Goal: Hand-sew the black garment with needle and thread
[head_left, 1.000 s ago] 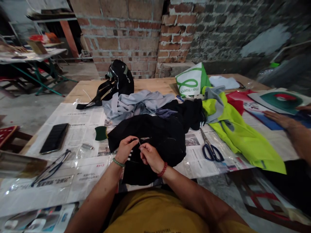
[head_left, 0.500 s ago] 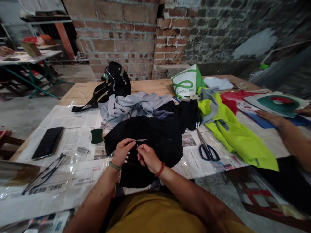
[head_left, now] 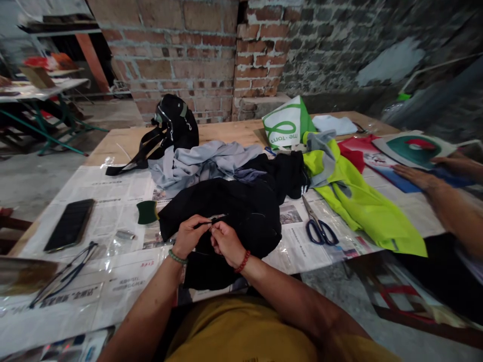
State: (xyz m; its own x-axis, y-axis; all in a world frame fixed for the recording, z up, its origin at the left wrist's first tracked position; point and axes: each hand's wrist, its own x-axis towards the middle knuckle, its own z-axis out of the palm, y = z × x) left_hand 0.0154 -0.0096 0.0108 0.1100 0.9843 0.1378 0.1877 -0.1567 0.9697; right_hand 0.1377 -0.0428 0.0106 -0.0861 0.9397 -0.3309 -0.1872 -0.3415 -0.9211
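A black garment (head_left: 245, 203) lies bunched before me, with a thin pale thread line across it. My left hand (head_left: 188, 235) pinches a fold of this black cloth between thumb and fingertips. Against those fingertips my right hand (head_left: 227, 244) is closed in a pinch. The thin needle it held a moment ago is now mostly hidden by the fingers. Scissors (head_left: 320, 231) with dark blue handles rest to the right of the garment. To its left are a green pad with a yellow edge (head_left: 147, 212) and a small silvery cylinder (head_left: 125, 235).
A phone (head_left: 70, 224) and eyeglasses (head_left: 64, 276) lie on the newspaper (head_left: 113, 191) at left. Behind are grey cloth (head_left: 204, 163), a black bag (head_left: 177, 120) and a green-white bag (head_left: 287, 123). Right: a neon-yellow garment (head_left: 366, 211), an iron (head_left: 415, 148) and another person's hand (head_left: 415, 176).
My right fingertips have come up against my left ones, covering the needle seen before. At right, the other person's hands have shifted near the iron. The whole view has moved slightly.
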